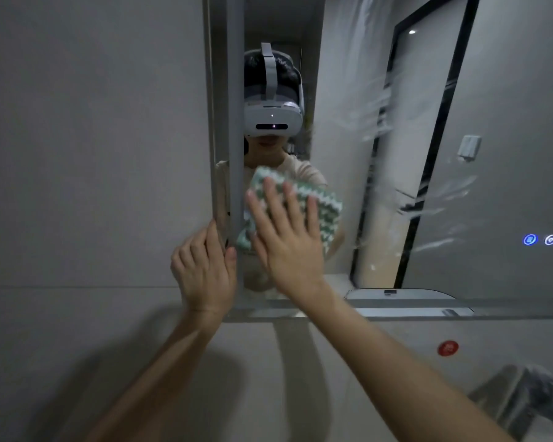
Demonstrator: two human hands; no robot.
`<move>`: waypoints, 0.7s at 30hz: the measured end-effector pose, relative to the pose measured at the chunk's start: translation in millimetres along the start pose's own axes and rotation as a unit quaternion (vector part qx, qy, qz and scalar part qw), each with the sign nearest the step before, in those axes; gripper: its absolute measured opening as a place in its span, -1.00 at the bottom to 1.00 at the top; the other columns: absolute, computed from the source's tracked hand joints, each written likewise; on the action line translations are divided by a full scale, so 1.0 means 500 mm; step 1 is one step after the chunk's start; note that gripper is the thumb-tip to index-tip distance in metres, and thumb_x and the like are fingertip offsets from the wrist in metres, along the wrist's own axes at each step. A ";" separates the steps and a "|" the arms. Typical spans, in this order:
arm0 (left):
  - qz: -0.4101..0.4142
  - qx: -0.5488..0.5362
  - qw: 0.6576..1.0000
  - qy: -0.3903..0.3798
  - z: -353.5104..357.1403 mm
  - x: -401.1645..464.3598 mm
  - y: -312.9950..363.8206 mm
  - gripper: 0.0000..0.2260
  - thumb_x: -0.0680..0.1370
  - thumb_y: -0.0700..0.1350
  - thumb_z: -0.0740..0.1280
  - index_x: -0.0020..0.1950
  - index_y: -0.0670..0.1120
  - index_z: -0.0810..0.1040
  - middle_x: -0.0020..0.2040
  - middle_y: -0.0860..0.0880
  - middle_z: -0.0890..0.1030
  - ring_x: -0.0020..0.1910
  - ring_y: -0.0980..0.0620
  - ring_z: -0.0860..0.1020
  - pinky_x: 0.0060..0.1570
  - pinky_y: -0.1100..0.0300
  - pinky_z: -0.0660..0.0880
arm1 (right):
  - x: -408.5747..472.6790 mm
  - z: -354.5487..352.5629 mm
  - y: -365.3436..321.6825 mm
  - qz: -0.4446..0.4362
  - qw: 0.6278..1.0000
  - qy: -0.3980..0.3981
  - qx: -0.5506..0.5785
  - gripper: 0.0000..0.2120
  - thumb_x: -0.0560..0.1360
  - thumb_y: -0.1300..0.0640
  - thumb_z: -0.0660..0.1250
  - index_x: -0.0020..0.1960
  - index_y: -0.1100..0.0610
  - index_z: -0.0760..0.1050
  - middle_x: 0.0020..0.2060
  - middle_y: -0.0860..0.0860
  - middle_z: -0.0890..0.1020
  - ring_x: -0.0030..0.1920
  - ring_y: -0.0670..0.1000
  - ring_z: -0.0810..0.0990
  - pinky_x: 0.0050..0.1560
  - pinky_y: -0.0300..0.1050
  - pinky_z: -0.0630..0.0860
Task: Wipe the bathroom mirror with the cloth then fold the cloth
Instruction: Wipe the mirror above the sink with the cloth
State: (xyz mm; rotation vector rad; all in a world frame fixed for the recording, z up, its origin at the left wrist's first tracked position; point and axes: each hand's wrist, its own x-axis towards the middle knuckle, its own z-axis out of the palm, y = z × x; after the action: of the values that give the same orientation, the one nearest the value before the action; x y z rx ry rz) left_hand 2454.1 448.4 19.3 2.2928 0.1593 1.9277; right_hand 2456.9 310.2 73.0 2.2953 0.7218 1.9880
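Right hand (288, 244) flat, fingers straight, pressing cloth (323, 215) against mirror (508, 90) near lower-left corner. Left hand (205, 272) grips mirror's left edge, fingers curled. Step: wiping. Streaks (380, 122) visible at right; next move likely needs firm rightward strokes; folding not yet begun.

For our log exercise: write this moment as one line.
stage: wiping | right hand: presses cloth on mirror | left hand: holds mirror edge | fold: not done

The mirror (380, 154) is glossy glass smeared with wet streaks; the cloth (323, 215) looks soft, woven, green-and-white; the wall tiles (87, 154) are matt grey.
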 end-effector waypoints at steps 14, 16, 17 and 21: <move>-0.004 0.001 1.000 0.009 0.007 -0.008 -0.001 -0.58 0.65 0.03 -0.02 0.32 -0.24 0.36 0.08 -0.26 0.50 0.02 -0.19 0.37 0.07 -0.07 0.29 | -0.173 -0.006 0.108 -0.076 0.996 -0.021 -0.032 -0.46 0.58 -0.04 0.20 0.52 0.01 0.16 0.53 0.03 0.07 0.52 0.08 0.07 0.48 0.13 0.00; -0.011 -0.004 1.000 0.006 0.007 -0.010 0.001 -0.57 0.65 0.03 -0.03 0.32 -0.24 0.36 0.08 -0.27 0.51 0.03 -0.19 0.38 0.08 -0.08 0.29 | -0.121 -0.016 0.138 -0.049 0.998 -0.004 -0.044 -0.49 0.61 -0.05 0.13 0.52 0.01 0.13 0.52 0.03 0.06 0.52 0.07 0.04 0.47 0.13 0.02; -0.013 -0.005 1.000 0.005 0.007 -0.010 0.001 -0.57 0.65 0.03 -0.03 0.32 -0.23 0.36 0.07 -0.26 0.51 0.03 -0.19 0.38 0.09 -0.08 0.29 | -0.090 -0.021 0.148 -0.032 0.999 0.004 -0.044 -0.49 0.63 -0.06 0.10 0.53 0.01 0.09 0.52 0.03 0.05 0.52 0.06 0.03 0.47 0.14 0.02; -0.009 -0.006 1.000 0.005 0.005 -0.009 0.002 -0.58 0.65 0.03 -0.04 0.32 -0.22 0.35 0.08 -0.25 0.49 0.03 -0.18 0.37 0.08 -0.07 0.28 | 0.034 -0.030 0.132 0.054 0.997 0.032 -0.038 -0.54 0.63 -0.04 0.06 0.50 0.04 0.17 0.49 0.09 0.19 0.48 0.06 0.07 0.46 0.17 0.05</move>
State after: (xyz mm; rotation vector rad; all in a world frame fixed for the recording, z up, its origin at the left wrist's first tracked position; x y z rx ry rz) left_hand 2455.8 446.5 14.6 2.2670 0.1681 1.9259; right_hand 2465.6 253.0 112.3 2.2838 0.5245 2.1032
